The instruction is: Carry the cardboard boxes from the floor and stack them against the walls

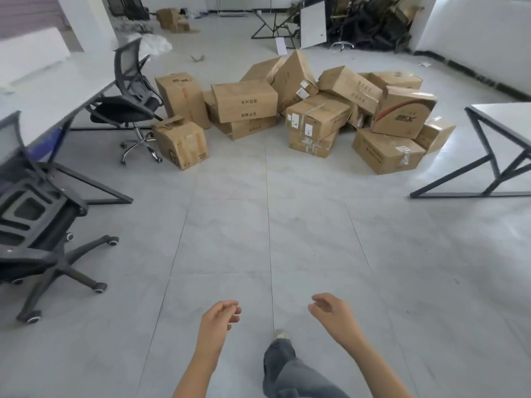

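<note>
A: Head view, logging. Where are the cardboard boxes (pixel 301 110) sitting?

B: They are lying in a loose heap on the floor (pixel 258 225), upper middle of the frame. Some are leaning on each other, and a few are resting on top of others. One small box (pixel 181 145) is standing at the left edge of the heap, just beside an office chair (pixel 129 96).

A: Is anything stacking up against a wall?

B: Nothing that is showing here. The white wall (pixel 474 33) at the upper right is standing bare along its base. Two more boxes (pixel 172 20) are sitting far off at the upper left, but I cannot tell whether they are touching a wall.

A: And the hands?

B: The left hand (pixel 219 317) is hanging low at the bottom centre, fingers loosely curled, holding nothing. The right hand (pixel 330 311) is doing the same just to the right of it, also empty. Both are well apart from the heap. One foot (pixel 280 334) is stepping forward between them.

A: Obstacles?

B: A worktop (pixel 57 81) is running along the left, and another worktop (pixel 502 116) is jutting in at the right edge. The lane between them is leading to the heap.

A: Progress?

B: I am judging it as barely begun, or between trips. The whole visible heap is waiting to be carried, and the person appears to be walking in for a pick-up.
</note>
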A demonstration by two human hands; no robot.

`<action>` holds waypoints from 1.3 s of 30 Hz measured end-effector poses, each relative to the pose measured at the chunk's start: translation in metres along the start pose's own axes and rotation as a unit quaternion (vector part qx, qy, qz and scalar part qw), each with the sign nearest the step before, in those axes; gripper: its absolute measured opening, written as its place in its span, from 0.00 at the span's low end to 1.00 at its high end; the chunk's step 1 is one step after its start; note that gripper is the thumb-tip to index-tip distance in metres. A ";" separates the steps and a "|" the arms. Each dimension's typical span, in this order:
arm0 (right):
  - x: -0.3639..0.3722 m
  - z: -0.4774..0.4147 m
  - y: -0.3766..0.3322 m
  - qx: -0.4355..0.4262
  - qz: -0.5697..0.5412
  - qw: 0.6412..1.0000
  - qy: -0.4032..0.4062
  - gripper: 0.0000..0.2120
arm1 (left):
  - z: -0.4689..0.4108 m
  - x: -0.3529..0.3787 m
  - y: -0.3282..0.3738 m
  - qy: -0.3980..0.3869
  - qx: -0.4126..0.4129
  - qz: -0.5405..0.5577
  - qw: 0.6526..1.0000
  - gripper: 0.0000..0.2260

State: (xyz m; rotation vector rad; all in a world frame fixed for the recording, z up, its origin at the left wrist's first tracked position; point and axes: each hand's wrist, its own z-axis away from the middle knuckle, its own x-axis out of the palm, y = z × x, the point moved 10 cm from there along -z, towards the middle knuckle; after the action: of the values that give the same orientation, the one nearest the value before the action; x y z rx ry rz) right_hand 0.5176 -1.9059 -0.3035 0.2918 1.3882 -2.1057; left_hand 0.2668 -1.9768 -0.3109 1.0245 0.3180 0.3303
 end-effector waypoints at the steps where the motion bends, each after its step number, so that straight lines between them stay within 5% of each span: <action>1: -0.005 -0.024 -0.016 -0.013 -0.003 1.000 0.005 0.14 | -0.022 0.001 0.012 0.005 0.005 0.000 1.000 0.09; 8: -0.022 -0.174 -0.126 -0.054 -0.032 0.998 0.001 0.12 | -0.144 0.001 0.107 0.045 0.022 0.022 0.999 0.09; 15: 0.032 -0.280 -0.170 -0.018 0.031 0.995 -0.092 0.14 | -0.252 -0.027 0.139 0.095 -0.023 0.052 0.994 0.09; 26: 0.034 -0.488 -0.341 -0.041 -0.050 0.998 0.002 0.10 | -0.482 -0.090 0.317 0.094 0.058 0.057 0.992 0.09; 34: 0.059 -0.580 -0.347 0.048 -0.015 0.998 -0.026 0.13 | -0.590 -0.061 0.328 0.037 -0.023 0.030 0.999 0.08; 39: 0.040 -0.681 -0.392 0.032 -0.015 0.999 -0.006 0.15 | -0.685 -0.053 0.376 0.052 -0.015 0.027 0.998 0.08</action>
State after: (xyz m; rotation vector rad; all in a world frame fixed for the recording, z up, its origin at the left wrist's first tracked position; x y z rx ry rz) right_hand 0.1639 -1.2029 -0.3178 0.2847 1.3271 -2.1758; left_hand -0.1046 -1.2879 -0.3090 0.9901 0.3782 0.4365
